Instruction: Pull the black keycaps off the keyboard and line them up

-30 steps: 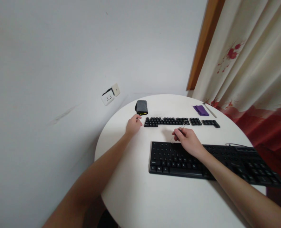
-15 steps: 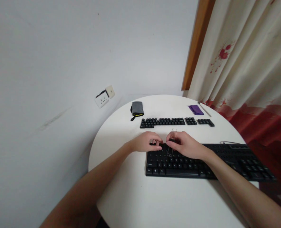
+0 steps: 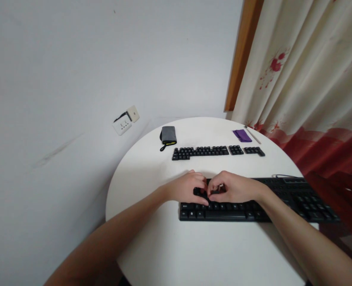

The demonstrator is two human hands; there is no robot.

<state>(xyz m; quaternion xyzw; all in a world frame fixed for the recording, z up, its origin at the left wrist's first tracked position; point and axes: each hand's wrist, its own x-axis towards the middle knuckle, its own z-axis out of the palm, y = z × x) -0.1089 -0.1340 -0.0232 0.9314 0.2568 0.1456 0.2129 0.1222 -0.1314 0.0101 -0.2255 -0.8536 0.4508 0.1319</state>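
Observation:
My right hand [image 3: 231,187] is bent over the black keyboard [image 3: 232,215], thumb and forefinger brought together. The wire keycap puller that showed in its fingers half a second ago is hidden by the hand now. From the left my left hand [image 3: 188,188] reaches over the keyboard's left part, its fingers curved and thumb apart, with dark keys showing in the gap. The fingertips of both hands nearly meet above the lower letter rows. The bottom row, with its long space bar, shows in front of the hands. Whatever lies right between the fingertips is hidden.
Behind the hands, loose black keycaps [image 3: 204,151] lie in rows. A grey pouch [image 3: 169,135] with a loop is at the back left, a purple cloth [image 3: 242,135] and a thin stick [image 3: 254,136] at the back right. The round white table [image 3: 152,242] meets the wall.
Both hands have come lower and nearer to me over the keyboard, their fingertips closer together. The wire keycap puller has gone out of sight. The view has shifted slightly.

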